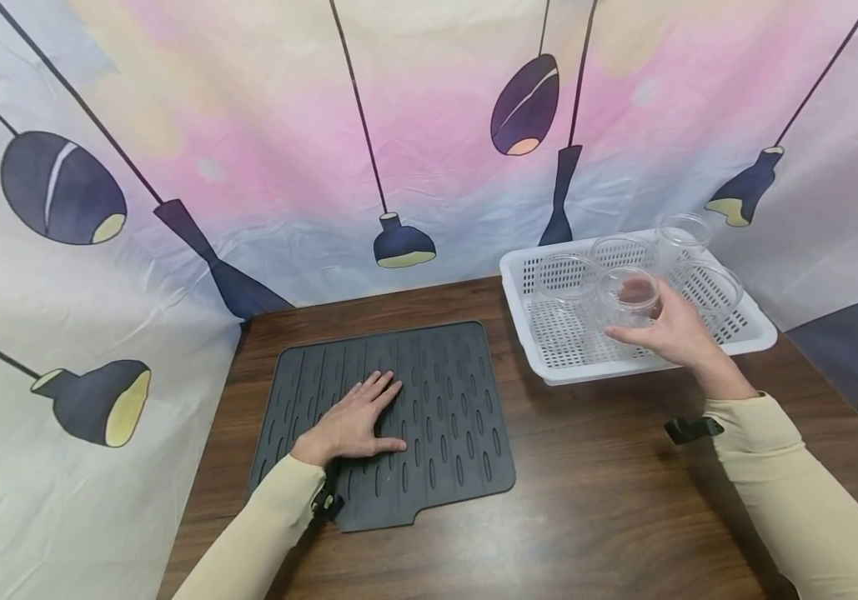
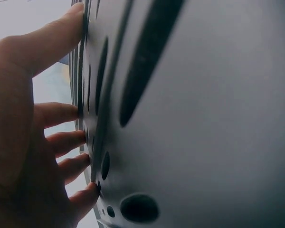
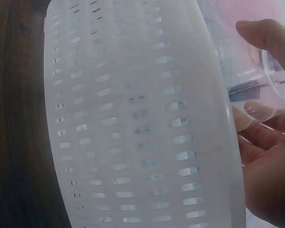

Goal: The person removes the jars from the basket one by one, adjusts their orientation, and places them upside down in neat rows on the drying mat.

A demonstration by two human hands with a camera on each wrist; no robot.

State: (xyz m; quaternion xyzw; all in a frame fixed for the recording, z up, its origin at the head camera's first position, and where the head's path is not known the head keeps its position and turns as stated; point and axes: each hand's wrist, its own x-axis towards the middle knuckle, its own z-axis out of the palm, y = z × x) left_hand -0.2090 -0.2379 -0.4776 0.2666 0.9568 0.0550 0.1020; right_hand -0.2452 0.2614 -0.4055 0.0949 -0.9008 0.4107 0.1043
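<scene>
On a dark grey slotted drying mat (image 1: 459, 400), my left hand (image 1: 353, 425) rests palm down with its fingers spread. The left wrist view shows those fingertips (image 2: 88, 190) touching the mat's surface. My right hand (image 1: 672, 329) reaches over the near rim of a white perforated basket (image 1: 537, 354) and holds a clear cup (image 1: 629, 310), thumb on the near side and fingers behind it. Part of the fingers shows through the clear wall. Other clear cups stand around it in the basket, one at the left (image 1: 565, 287) and one at the back right (image 1: 684, 237).
A brown wooden table (image 1: 579, 500) carries the mat at left and the basket at back right. Behind and beside it hangs a cloth backdrop (image 1: 263, 167) printed with dark lamps. The basket's slotted side wall (image 3: 133, 142) fills much of the right wrist view.
</scene>
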